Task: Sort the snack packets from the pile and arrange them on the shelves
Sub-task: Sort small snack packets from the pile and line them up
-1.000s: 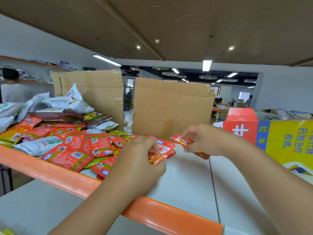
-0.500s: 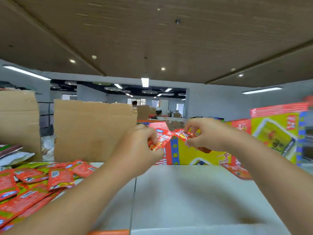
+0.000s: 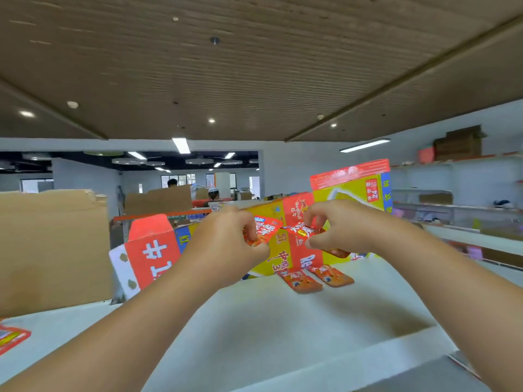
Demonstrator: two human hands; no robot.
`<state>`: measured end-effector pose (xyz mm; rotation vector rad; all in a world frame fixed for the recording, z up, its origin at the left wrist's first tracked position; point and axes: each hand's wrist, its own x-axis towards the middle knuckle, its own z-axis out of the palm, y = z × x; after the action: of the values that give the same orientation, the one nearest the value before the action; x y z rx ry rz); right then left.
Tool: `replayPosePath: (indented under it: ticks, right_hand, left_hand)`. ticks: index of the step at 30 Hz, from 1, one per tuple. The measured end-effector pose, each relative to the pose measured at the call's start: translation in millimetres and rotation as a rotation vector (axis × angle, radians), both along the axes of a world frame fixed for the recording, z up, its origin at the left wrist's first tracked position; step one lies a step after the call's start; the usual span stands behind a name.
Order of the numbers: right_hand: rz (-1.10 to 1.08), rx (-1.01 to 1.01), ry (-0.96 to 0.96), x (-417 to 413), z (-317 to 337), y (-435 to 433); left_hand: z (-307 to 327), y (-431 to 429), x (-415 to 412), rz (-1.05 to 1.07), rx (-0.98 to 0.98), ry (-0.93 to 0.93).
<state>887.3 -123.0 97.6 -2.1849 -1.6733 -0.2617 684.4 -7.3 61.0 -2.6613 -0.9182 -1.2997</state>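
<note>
While both are raised above the white shelf [image 3: 283, 321], a small red foil snack packet [image 3: 265, 229] is gripped in the curled fingers of the left hand [image 3: 226, 250], and a second red packet [image 3: 303, 231] just beside it is pinched by the right hand [image 3: 339, 230]. Two more orange-red packets [image 3: 300, 280] lie flat on the shelf below, in front of a yellow-and-red printed cardboard carton [image 3: 348, 193]. A plain brown cardboard sheet [image 3: 51, 244] stands at the left.
</note>
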Motion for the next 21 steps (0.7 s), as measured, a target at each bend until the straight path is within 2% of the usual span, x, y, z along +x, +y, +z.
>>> replayPosePath:
  ticks: [9, 15, 18, 21]
  right_hand:
    - [0.128, -0.146, -0.066, 94.3, -11.4, 35.5]
    - [0.233, -0.273, -0.155, 119.1, -18.5, 73.7]
    - [0.298, -0.288, -0.165, 125.0, -27.0, 93.2]
    - [0.339, -0.325, -0.162, 128.5, -32.2, 106.1]
  left_hand:
    - [-12.9, 8.8, 98.6, 0.263, -0.236, 0.084]
    - [-38.6, 31.4, 127.0, 0.484, -0.402, 0.284]
    - [-59.7, 44.5, 122.0, 0.451, -0.540, 0.356]
    - [-61.0, 49.0, 111.1, 0.407, -0.588, 0.449]
